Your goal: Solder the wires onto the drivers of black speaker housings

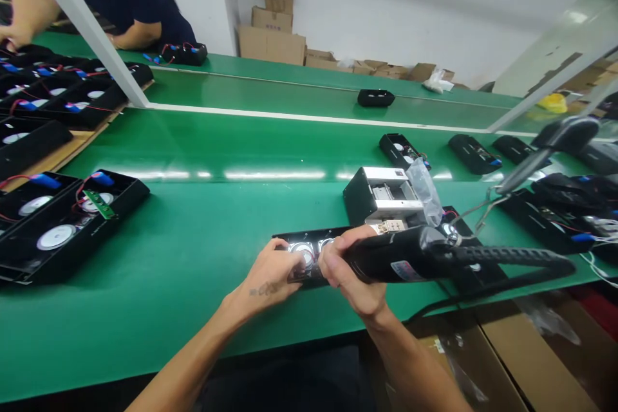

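Observation:
A long black speaker housing (313, 236) with round silver-white speakers (303, 253) inside lies on the green bench in front of me. My left hand (271, 271) grips its left end, with the thumb in over a speaker and fingers at the far rim. My right hand (356, 278) is wrapped around a black electric screwdriver (398, 256), held almost level above the housing's right end. Its tip is hidden behind my fingers. From its rear, a thick black cord (521, 257) and a metal hook run to the right. Just beyond stands a black-and-silver screw feeder (386, 196).
Open housings with wires and speakers (53, 232) stand at left, beside a stacked tray of more. Several black housings (476, 154) sit at right. A white frame rail (290, 117) crosses the bench. Another person's arm (140, 34) is at far left. Cardboard boxes (273, 45) stand behind.

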`<state>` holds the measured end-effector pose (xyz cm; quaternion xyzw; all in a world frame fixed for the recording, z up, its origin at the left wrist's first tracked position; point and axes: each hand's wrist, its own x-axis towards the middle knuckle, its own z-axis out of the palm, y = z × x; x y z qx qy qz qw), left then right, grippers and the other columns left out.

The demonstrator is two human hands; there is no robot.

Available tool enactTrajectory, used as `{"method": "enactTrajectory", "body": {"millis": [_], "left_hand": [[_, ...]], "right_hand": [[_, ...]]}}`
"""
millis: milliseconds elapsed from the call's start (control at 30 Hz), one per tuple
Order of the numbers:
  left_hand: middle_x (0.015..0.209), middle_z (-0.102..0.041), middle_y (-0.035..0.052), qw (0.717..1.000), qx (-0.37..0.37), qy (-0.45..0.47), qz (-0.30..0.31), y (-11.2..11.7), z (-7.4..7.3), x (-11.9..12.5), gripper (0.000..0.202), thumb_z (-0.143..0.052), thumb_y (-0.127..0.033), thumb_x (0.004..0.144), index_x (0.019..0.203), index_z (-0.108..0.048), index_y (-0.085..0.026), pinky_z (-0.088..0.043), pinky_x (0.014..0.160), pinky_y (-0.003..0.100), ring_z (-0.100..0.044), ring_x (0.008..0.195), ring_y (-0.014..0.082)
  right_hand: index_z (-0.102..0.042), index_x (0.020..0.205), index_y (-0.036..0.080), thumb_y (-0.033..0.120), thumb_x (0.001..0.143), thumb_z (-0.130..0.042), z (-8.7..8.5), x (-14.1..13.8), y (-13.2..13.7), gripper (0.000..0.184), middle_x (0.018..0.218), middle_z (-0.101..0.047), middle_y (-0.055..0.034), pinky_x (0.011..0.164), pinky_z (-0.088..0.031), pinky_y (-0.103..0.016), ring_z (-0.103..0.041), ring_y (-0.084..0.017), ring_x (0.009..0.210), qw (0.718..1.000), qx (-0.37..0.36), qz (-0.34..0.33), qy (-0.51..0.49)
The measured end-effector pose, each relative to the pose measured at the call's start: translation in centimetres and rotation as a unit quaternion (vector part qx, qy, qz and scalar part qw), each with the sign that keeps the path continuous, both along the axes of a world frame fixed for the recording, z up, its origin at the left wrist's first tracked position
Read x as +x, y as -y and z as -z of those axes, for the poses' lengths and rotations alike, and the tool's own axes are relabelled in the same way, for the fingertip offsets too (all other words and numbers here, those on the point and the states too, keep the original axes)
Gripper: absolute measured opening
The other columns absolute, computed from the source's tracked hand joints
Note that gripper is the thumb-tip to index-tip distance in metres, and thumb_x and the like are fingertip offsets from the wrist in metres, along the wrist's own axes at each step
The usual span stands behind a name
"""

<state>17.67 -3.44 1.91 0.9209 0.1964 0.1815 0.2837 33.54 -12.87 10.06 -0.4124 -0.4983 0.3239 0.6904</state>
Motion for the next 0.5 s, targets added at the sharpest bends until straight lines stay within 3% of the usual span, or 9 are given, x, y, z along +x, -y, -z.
{"method": "enactTrajectory", "body": {"millis": [367,500], "left_hand": [[0.063,-0.062,-0.0072,1.000,0.000,0.016,-0.008,0.3,-0.7,0.1,0.016,-0.063,-0.013,0.078,0.075,-0.050,-0.022,-0.045,0.093,0.041,-0.053,0.057,0.0136],[0.066,-0.065,-0.0068,0.999,-0.023,0.022,-0.001,0.5,-1.3,-0.1,0.010,-0.057,-0.014,0.082,0.079,-0.053,-0.023,-0.043,0.095,0.041,-0.056,0.060,0.0142]], "right_hand": [[-0.055,0.097,0.027,0.032,0.093,-0.074,0.9,-0.3,-0.2,0.020,0.068,-0.052,0.0058,0.056,-0.050,-0.032,-0.056,-0.014,0.057,0.997,-0.034,0.041,0.056],[-0.056,0.097,0.028,0.027,0.091,-0.076,1.3,-0.2,0.3,0.021,0.070,-0.055,0.0043,0.061,-0.053,-0.034,-0.059,-0.016,0.061,0.995,-0.037,0.000,0.091]]}}
